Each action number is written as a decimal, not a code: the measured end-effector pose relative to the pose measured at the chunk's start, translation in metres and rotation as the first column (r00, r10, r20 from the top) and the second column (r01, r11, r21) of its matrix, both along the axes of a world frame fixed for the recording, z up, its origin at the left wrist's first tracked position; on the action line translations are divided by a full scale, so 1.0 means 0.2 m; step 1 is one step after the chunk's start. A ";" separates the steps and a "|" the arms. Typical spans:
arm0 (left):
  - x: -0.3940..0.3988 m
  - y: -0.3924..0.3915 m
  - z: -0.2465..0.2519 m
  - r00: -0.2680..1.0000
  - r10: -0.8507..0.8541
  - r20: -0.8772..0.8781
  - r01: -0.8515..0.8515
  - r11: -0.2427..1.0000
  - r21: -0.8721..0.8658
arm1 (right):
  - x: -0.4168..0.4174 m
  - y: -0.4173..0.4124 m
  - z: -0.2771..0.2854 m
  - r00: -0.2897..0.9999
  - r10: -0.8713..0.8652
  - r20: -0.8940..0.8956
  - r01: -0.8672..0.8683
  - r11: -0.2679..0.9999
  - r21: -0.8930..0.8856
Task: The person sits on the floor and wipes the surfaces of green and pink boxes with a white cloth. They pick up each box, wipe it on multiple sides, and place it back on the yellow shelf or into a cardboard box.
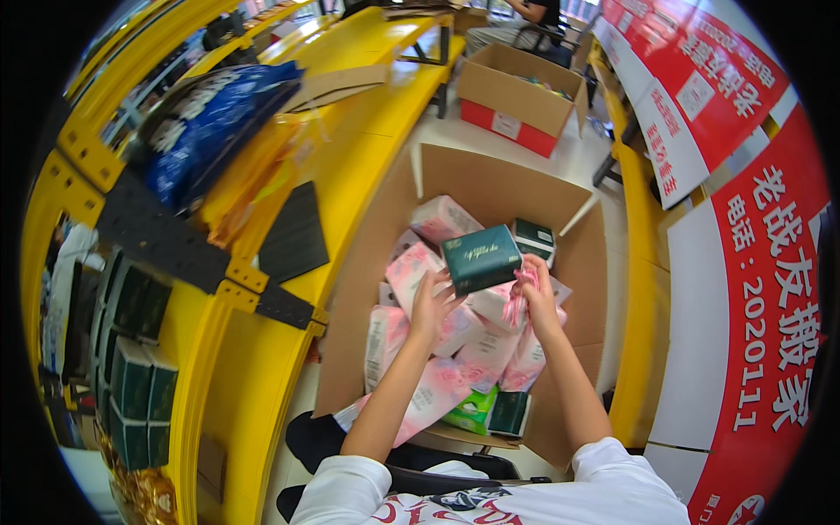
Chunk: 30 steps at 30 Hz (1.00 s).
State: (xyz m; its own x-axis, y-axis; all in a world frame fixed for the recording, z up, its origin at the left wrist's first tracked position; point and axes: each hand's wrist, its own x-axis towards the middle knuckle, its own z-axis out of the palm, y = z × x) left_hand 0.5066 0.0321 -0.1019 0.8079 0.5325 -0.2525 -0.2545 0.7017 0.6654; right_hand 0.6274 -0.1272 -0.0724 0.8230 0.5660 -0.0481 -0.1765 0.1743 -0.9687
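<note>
A dark green tissue pack (481,258) with gold print is held between my hands, above an open cardboard box (505,172). My left hand (429,307) supports its lower left corner, some fingertips hidden behind it. At its right end, my right hand (541,292) pinches a crumpled pink-and-white plastic piece (518,300), its fingers against the pack. Beneath, the box holds several pink-and-white floral tissue packs (489,348). Another dark green pack (533,237) lies by the far wall. Near my body are a bright green packet (470,412) and one more dark green pack (509,413).
Yellow metal shelving (367,141) runs along the left, carrying a blue plastic bag (223,125) and stacked green packs (131,380). A second cardboard box (518,92) stands beyond. Red-and-white printed boards (715,275) line the right. A seated person (535,16) is at the back.
</note>
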 end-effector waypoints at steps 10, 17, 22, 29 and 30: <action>-1.09 0.14 0.42 0.943 0.123 0.311 -0.017 0.946 -0.323 | -0.87 0.22 0.37 0.730 0.672 -0.125 -0.676 0.736 0.013; -1.54 -0.01 0.47 0.839 0.273 0.471 -0.132 0.941 -0.311 | -1.34 0.43 0.71 0.785 0.100 0.612 -0.190 0.978 0.084; -1.72 -0.05 0.48 0.794 0.432 0.428 -0.344 0.900 -0.270 | -1.76 0.42 0.73 0.164 0.439 0.883 -0.514 0.803 -0.303; -1.84 -0.10 0.58 0.759 0.503 0.414 -0.417 0.864 -0.284 | -1.83 0.46 0.75 0.119 0.390 0.913 -0.434 0.847 -0.305; -1.84 -0.11 0.61 0.762 0.509 0.402 -0.456 0.861 -0.227 | -1.83 0.47 0.79 0.058 0.420 0.905 -0.383 0.847 -0.369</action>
